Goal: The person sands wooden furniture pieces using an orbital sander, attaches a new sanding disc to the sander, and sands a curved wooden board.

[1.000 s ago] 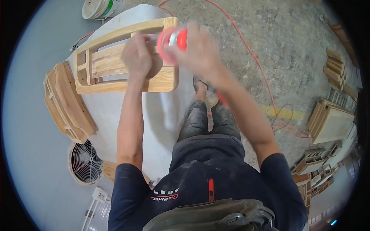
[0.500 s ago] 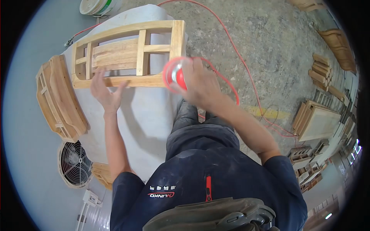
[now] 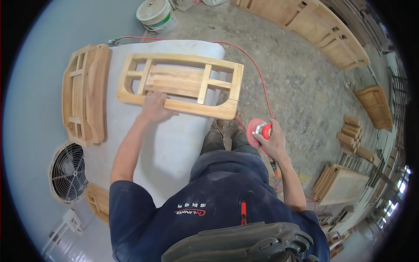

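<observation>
A pale wooden frame [image 3: 179, 105] with a slatted middle panel rests on the white-covered table, its right end near the table's edge. My left hand [image 3: 156, 106] is closed over the frame's near rail, fingers reaching inward and thumb lying along the rail. Off to the right, clear of the wood, my right hand [image 3: 275, 142] grips a red and silver air sander [image 3: 258, 130]. The sander's round pad is tilted and faces left, towards the table side. My palm hides part of the sander body.
The white covering [image 3: 174, 150] spreads beneath the frame. More curved wooden panels [image 3: 97, 94] lean at the left, above a round fan [image 3: 67, 173]. A red hose [image 3: 257, 65] loops across the floor. A white bucket [image 3: 157, 17] stands beyond the table; wooden stacks [image 3: 342, 183] sit at right.
My right hand has carried the sander away from the frame's right end, down and rightward. My left hand has gone from spread fingers to a grip on the near rail. The view has shifted.
</observation>
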A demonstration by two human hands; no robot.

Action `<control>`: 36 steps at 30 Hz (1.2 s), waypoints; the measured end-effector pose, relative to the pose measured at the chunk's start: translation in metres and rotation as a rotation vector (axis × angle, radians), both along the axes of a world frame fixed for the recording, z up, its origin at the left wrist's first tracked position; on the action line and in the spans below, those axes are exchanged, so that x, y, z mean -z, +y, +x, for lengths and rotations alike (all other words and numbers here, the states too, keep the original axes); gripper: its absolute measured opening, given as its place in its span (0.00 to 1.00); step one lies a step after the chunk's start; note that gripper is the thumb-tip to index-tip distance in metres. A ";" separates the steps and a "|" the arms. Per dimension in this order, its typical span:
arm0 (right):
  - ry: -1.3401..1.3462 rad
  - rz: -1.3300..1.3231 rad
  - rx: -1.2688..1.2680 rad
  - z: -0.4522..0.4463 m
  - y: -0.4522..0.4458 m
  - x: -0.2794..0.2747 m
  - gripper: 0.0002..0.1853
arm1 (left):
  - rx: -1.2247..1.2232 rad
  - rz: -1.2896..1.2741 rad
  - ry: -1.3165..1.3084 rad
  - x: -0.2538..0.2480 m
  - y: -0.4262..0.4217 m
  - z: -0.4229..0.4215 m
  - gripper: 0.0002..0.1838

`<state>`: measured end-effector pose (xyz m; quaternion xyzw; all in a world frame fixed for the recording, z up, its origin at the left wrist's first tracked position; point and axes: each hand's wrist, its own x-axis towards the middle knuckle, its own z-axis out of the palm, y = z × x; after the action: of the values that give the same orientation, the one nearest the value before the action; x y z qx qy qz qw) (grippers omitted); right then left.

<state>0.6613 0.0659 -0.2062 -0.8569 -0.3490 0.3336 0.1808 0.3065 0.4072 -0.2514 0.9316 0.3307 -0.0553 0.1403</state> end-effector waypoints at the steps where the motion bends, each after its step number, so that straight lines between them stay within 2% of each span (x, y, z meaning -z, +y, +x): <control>1: 0.000 0.008 -0.012 0.007 0.002 0.002 0.49 | -0.012 0.008 0.000 0.005 -0.014 0.002 0.37; 3: 0.033 -0.035 0.029 0.017 0.001 0.006 0.47 | -0.190 -0.068 -0.056 0.011 -0.053 0.006 0.39; 4: 0.042 -0.036 0.019 0.022 0.004 0.007 0.47 | -0.201 -0.068 -0.047 0.006 -0.072 0.014 0.39; 6: 0.060 -0.045 -0.013 0.036 0.015 0.010 0.48 | -0.422 -0.044 -0.073 -0.002 -0.106 0.030 0.40; 7: 0.072 -0.048 -0.031 0.045 0.018 0.018 0.48 | -0.440 -0.044 -0.061 -0.008 -0.119 0.037 0.40; 9: -0.012 0.014 -0.145 0.062 0.030 0.042 0.45 | -0.614 -0.080 -0.199 -0.029 -0.130 0.051 0.42; 10: 0.004 0.015 -0.170 0.069 0.042 0.041 0.45 | -0.639 -0.072 -0.186 -0.054 -0.127 0.057 0.42; 11: 0.031 0.008 -0.204 0.075 0.058 0.037 0.45 | -0.672 -0.192 -0.172 -0.088 -0.121 0.064 0.40; 13: 0.083 0.041 -0.292 0.090 0.086 0.030 0.42 | -0.728 -0.307 -0.153 -0.112 -0.110 0.063 0.39; 15: 0.092 0.043 -0.361 0.103 0.108 0.035 0.41 | -0.996 -0.585 -0.023 -0.116 -0.083 0.046 0.31; 17: 0.091 0.043 -0.429 0.111 0.128 0.035 0.39 | -1.109 -0.671 -0.371 -0.110 -0.070 0.036 0.29; 19: 0.074 0.079 -0.476 0.117 0.146 0.031 0.39 | -1.108 -0.600 -0.428 -0.101 -0.048 0.012 0.28; 22: 0.068 0.085 -0.512 0.122 0.164 0.029 0.39 | -1.221 -0.635 -0.464 -0.090 -0.018 -0.019 0.30; 24: 0.085 0.100 -0.533 0.121 0.171 0.031 0.39 | -1.232 -0.448 -0.378 -0.097 -0.010 -0.030 0.35; 25: 0.103 0.122 -0.532 0.121 0.173 0.032 0.39 | -1.253 -0.457 -0.385 -0.098 -0.014 -0.033 0.35; 27: 0.089 0.142 -0.528 0.115 0.177 0.035 0.39 | -0.808 0.024 -0.213 -0.097 -0.012 -0.037 0.40; 28: 0.081 0.167 -0.505 0.111 0.178 0.034 0.38 | -0.814 0.019 -0.220 -0.086 -0.006 -0.047 0.40; 30: 0.105 0.140 -0.492 0.098 0.179 0.028 0.38 | -1.009 -0.209 -0.154 -0.066 0.014 -0.068 0.41; 31: 0.130 0.126 -0.478 0.091 0.185 0.024 0.38 | -1.093 -0.274 -0.067 -0.064 0.028 -0.066 0.34; 36: 0.068 0.127 -0.509 0.059 0.202 0.005 0.37 | -1.015 -0.343 -0.085 0.009 0.041 -0.107 0.26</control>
<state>0.7200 0.2677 -0.2114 -0.7166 -0.5674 0.3744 0.1560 0.1997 0.4482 -0.2603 0.6199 0.7196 0.0042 0.3127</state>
